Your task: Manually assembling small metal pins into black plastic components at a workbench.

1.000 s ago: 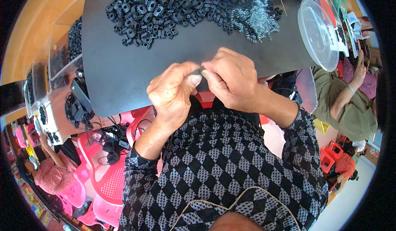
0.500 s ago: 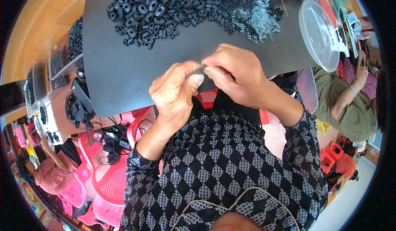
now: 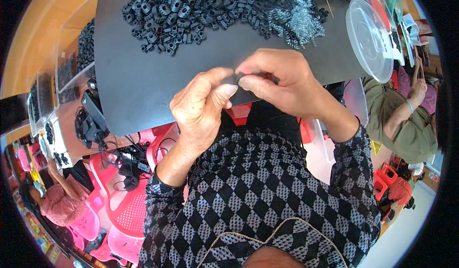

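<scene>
A: Posing left hand?
B: Arching inward, holding thumb and forefinger apart; not showing whether gripping.
A: And right hand?
B: Pinching small dark part between both hands, over near side of table.

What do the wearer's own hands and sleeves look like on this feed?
The left hand and right hand are ungloved, with no rings visible. The black-and-grey diamond-patterned fabric sleeves end partway along the forearms.
</scene>
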A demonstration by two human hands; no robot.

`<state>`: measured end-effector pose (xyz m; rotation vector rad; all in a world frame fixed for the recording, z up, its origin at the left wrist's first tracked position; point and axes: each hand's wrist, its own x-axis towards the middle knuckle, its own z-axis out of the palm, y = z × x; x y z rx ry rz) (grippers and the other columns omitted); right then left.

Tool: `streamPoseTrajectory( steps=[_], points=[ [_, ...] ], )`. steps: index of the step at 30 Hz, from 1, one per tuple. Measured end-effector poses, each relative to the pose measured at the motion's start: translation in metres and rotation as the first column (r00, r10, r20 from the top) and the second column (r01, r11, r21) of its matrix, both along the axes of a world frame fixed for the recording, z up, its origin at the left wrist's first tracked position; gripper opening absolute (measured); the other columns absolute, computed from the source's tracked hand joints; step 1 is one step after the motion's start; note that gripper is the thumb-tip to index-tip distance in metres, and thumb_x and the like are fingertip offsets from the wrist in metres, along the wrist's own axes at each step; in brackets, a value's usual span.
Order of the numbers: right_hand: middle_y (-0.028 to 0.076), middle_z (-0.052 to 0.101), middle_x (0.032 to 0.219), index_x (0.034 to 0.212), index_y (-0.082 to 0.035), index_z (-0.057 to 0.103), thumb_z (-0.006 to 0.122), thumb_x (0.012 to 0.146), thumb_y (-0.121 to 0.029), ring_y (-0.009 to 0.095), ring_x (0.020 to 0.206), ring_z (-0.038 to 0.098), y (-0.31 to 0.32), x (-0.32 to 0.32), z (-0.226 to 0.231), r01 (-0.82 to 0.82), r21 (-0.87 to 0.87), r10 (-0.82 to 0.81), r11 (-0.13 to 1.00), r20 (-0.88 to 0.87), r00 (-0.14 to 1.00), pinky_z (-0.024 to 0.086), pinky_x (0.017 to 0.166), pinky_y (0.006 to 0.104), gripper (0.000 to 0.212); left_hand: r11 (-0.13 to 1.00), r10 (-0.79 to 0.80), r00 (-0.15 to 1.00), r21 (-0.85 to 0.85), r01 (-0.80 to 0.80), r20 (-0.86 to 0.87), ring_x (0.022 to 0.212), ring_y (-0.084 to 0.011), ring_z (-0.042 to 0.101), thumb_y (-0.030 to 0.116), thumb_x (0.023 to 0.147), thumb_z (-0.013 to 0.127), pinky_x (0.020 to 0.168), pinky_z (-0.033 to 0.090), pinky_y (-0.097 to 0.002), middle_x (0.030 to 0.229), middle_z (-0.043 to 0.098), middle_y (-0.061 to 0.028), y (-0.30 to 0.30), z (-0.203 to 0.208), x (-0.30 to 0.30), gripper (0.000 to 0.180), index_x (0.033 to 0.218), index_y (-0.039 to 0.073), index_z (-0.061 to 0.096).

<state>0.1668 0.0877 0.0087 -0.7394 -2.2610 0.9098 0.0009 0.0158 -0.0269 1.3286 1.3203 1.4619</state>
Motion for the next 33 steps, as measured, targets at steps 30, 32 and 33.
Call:
streamPoseTrajectory(
  steps=[30, 32, 33],
  points=[
    [0.011, 0.052, 0.064, 0.08, -0.003, 0.051, 0.063, 0.071, 0.001, 0.029, 0.056, 0.054, -0.016, -0.013, -0.032, 0.084, 0.213, -0.035, 0.973, -0.222, 0.974, 0.043, 0.049, 0.0389, 0.015, 0.961, 0.047, 0.964, 0.274, 0.028, -0.263, 0.049, -0.0095, 0.055, 0.005, 0.077, 0.072, 0.042, 0.042, -0.0211, 0.072, 0.064, -0.0071, -0.001, -0.015, -0.005, 0.013, 0.086, -0.003, 0.066],
    [0.011, 0.053, 0.066, 0.08, -0.002, 0.052, 0.063, 0.073, 0.0, 0.03, 0.058, 0.055, -0.017, -0.011, -0.028, 0.092, 0.199, -0.061, 0.976, -0.158, 0.986, 0.044, 0.051, 0.0395, 0.013, 0.975, 0.047, 0.947, 0.222, 0.026, -0.319, 0.049, -0.0087, 0.054, 0.005, 0.077, 0.072, 0.043, 0.042, -0.0207, 0.073, 0.063, -0.0064, -0.003, -0.012, -0.005, 0.014, 0.087, -0.002, 0.066],
    [0.011, 0.053, 0.066, 0.08, -0.002, 0.052, 0.063, 0.073, 0.0, 0.03, 0.058, 0.055, -0.017, -0.009, -0.025, 0.091, 0.2, -0.06, 0.976, -0.158, 0.986, 0.044, 0.051, 0.0395, 0.013, 0.975, 0.048, 0.946, 0.223, 0.025, -0.32, 0.049, -0.0087, 0.054, 0.005, 0.077, 0.072, 0.043, 0.042, -0.0207, 0.073, 0.063, -0.0064, -0.004, -0.01, -0.004, 0.014, 0.087, -0.002, 0.066]
  ],
)
